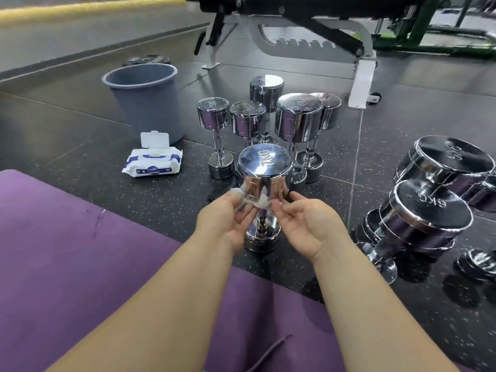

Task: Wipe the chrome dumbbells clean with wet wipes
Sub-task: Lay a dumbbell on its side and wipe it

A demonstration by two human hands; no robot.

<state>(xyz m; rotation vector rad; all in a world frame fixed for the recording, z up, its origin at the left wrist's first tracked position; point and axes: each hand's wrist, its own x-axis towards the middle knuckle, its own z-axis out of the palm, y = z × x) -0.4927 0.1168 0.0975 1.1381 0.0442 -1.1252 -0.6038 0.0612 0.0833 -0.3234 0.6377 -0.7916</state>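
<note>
— Nearest item?
— A purple mat (80,264), matte and soft-looking, with a scuff on its surface. Its far edge runs diagonally across the floor (80,146), which is black rubber tile, speckled white, with thin seams.

— The hands?
— Both bare, forearms stretched forward past the mat's edge. The left hand (225,218) has its fingers curled round one end of a crumpled white wipe (261,202). The right hand (306,224) pinches the other end between thumb and forefinger. The wipe lies against the lower rim of the upper head of the 7KG dumbbell (264,167).

— That dumbbell?
— Upright on the floor just past the mat, between the hands. Mirror-bright chrome, cylindrical heads, narrow ringed handle, "7KG" stamped on the flat top.

— Around it?
— Left, a soft white-and-blue pack (153,163), flip lid standing open, bare floor between it and the dumbbell. Right, well apart, two big dumbbells (426,213), chrome and thick-headed; upright or tilted, cannot tell. Directly behind, five dumbbells (298,116) upright, packed close, heads nearly touching.

— Farther?
— A grey plastic bin (145,100), round with a rolled rim, just behind the pack. Beyond, a bench (308,28): black pad, white steel frame with a toothed adjuster, small wheel at the foot. Open floor lies between the five and the frame.
</note>
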